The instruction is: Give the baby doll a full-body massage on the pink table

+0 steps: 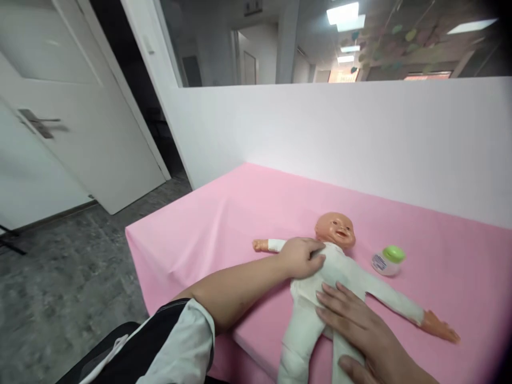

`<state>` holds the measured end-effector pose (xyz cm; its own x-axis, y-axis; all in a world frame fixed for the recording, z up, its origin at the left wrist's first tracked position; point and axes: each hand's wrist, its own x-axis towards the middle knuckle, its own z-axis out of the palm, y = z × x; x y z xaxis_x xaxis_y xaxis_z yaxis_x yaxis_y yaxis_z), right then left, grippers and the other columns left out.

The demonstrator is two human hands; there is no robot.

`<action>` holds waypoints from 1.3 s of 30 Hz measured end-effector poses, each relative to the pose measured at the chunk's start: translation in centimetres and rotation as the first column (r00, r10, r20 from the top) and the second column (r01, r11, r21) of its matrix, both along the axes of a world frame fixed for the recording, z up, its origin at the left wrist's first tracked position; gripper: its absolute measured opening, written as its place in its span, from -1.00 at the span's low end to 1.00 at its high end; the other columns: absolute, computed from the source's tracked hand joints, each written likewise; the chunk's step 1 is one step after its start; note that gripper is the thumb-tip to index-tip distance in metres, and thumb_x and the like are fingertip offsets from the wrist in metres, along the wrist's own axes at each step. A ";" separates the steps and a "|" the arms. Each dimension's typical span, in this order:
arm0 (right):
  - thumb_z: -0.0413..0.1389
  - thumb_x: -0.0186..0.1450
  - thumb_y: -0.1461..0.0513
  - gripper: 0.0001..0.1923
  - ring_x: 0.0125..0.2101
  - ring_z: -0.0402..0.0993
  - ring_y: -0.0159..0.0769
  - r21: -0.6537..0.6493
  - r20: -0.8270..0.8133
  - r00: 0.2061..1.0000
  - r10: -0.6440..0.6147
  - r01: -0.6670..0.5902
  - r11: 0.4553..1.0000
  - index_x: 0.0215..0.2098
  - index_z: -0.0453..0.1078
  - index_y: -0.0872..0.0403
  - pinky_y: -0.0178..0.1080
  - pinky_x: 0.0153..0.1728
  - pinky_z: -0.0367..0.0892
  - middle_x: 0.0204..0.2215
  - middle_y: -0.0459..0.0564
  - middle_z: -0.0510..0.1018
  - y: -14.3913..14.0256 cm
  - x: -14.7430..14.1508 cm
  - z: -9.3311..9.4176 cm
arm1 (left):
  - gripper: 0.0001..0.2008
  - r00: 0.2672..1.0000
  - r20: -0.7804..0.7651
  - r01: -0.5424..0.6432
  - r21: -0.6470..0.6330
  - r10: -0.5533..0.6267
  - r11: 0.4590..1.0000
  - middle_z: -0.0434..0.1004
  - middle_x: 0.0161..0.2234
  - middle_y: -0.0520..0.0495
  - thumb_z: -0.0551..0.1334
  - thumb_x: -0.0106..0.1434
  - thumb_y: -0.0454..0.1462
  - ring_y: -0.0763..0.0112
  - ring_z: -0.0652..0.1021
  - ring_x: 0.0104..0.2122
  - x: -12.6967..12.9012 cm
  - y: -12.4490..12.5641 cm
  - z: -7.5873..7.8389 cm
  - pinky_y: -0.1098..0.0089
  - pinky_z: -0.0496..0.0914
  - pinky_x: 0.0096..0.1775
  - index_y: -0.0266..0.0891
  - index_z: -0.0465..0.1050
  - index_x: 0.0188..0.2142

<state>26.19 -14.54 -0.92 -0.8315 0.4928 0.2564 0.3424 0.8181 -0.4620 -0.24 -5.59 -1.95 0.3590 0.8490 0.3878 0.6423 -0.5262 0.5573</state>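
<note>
On the pink table (208, 224) a baby doll (336, 272) lay face up, long axis running from its far head to near legs. Left hand (300, 257) pressed its chest, right hand (360, 325) its hip, fingers seemingly flat, gripping nothing.

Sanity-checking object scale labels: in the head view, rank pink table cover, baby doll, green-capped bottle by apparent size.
1. pink table cover
2. baby doll
3. green-capped bottle
Bottle and doll lie at a similar distance, so that ranking holds.
</note>
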 end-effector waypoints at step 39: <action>-0.04 0.41 0.22 -0.39 0.32 0.50 0.02 0.003 0.069 0.760 -0.646 0.647 0.762 0.38 0.47 -0.05 0.13 0.37 0.31 0.30 0.07 0.58 7.5 0.0 -1.1 | -0.64 0.748 0.090 0.622 0.254 -0.658 0.741 0.78 -0.09 -0.24 0.20 0.29 -0.13 0.14 0.75 -0.03 2.3 -3.7 -0.8 0.24 0.56 0.18 -0.21 0.63 -0.03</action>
